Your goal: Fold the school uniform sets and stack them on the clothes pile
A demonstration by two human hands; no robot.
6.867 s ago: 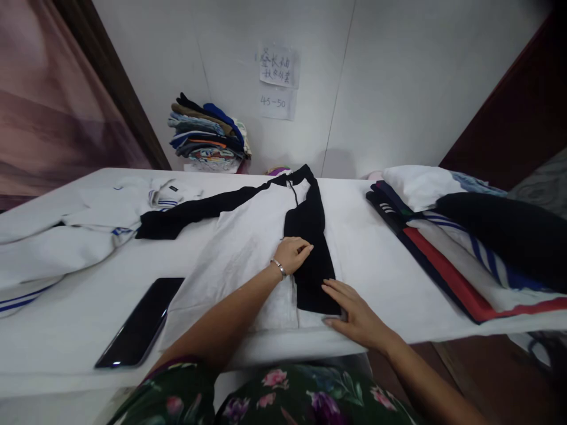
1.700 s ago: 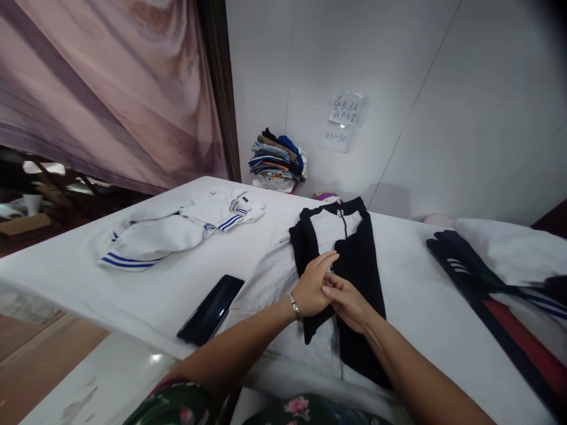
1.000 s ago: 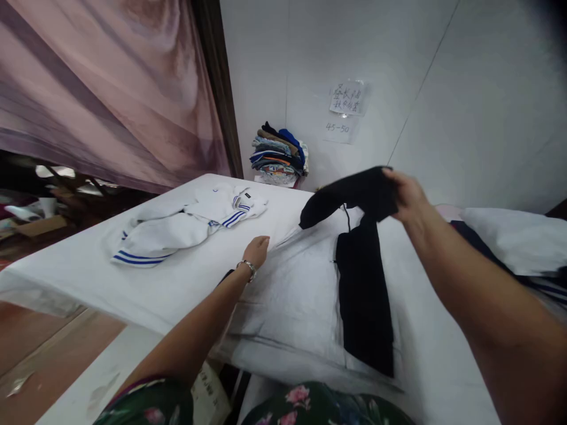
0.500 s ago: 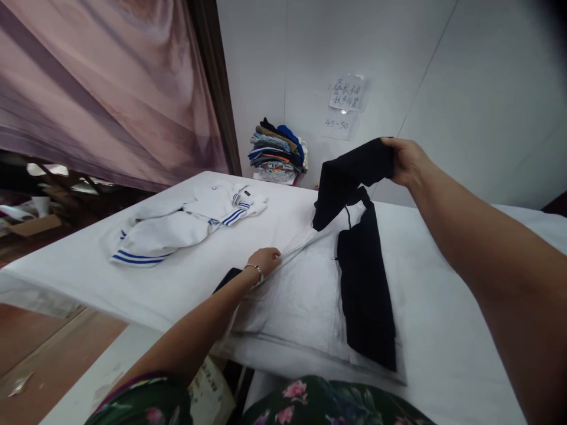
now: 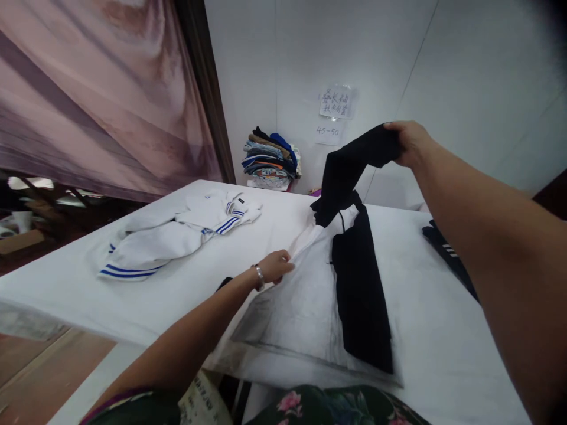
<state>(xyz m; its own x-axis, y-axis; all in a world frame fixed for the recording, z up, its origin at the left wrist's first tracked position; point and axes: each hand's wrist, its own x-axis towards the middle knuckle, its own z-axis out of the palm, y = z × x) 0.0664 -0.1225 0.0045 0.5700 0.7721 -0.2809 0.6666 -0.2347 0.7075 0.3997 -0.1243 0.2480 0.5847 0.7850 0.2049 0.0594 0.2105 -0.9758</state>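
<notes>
A black and white jacket (image 5: 363,283) lies spread on the white table in front of me, with a black panel down its right side and a drawstring near the top. My right hand (image 5: 413,143) is closed on the end of its black sleeve (image 5: 354,159), which it holds up above the table. Lower and to the left, my left hand (image 5: 275,267) pinches the jacket's white left edge. It wears a silver bracelet (image 5: 260,277). A bit of black cloth (image 5: 224,283) shows behind the left wrist, partly hidden by the arm.
A white garment with blue stripes (image 5: 163,242) lies at the left of the table (image 5: 66,283). Behind the table, folded clothes (image 5: 270,159) are stacked by the wall. Dark cloth with white stripes (image 5: 449,254) lies at right, partly behind my arm. A pink curtain (image 5: 110,88) hangs at left.
My right hand has lifted the sleeve slightly higher. My left hand has shifted a little to the right along the white edge. The view has turned slightly, bringing the striped dark cloth in.
</notes>
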